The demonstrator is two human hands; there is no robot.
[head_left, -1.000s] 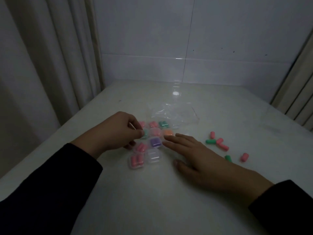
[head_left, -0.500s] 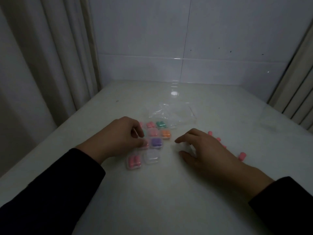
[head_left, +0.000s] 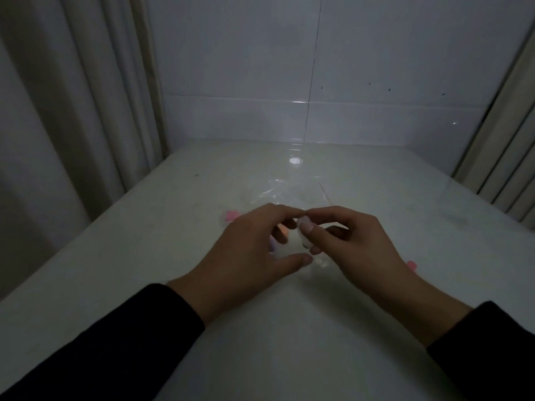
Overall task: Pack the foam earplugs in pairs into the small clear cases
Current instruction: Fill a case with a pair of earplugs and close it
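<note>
We have lifted both hands together, right hand and left hand pinching one small clear case above the table, likely opening it for a pair, packed cases mostly hidden beneath

White table, clear plastic bag, pink earplugs lying loose

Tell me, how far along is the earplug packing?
Partly done, though the hands hide most of it. Done: a pink-filled case shows beyond the left hand. In hand: both hands, the right hand included, hold a small clear case that looks empty. Left: at least one loose pink earplug on the table.
</note>
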